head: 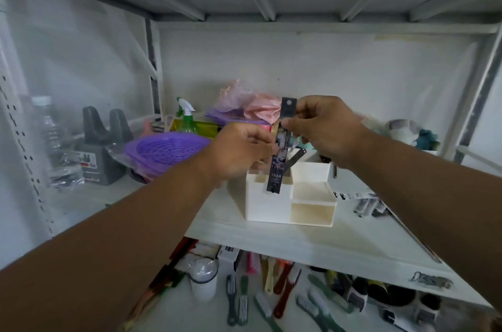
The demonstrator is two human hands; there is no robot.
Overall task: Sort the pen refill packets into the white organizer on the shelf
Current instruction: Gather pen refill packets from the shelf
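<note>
A white organizer (pixel 267 205) with several compartments stands on the shelf (pixel 271 239). A long dark pen refill packet (pixel 278 160) hangs upright in front of its tall left compartment, its lower end level with the organizer's front wall. My right hand (pixel 323 128) pinches the packet near its top. My left hand (pixel 240 149) pinches it at mid-height from the left. Another dark packet (pixel 297 158) leans inside the organizer behind it. More packets (pixel 366 202) lie on the shelf to the right of the organizer.
A purple basket (pixel 165 151), a green spray bottle (pixel 186 120), pink and purple bags (pixel 250 107) and a grey holder (pixel 102 147) crowd the back left of the shelf. A clear bottle (pixel 58 147) stands far left. Combs and brushes (pixel 271 296) lie on the lower shelf.
</note>
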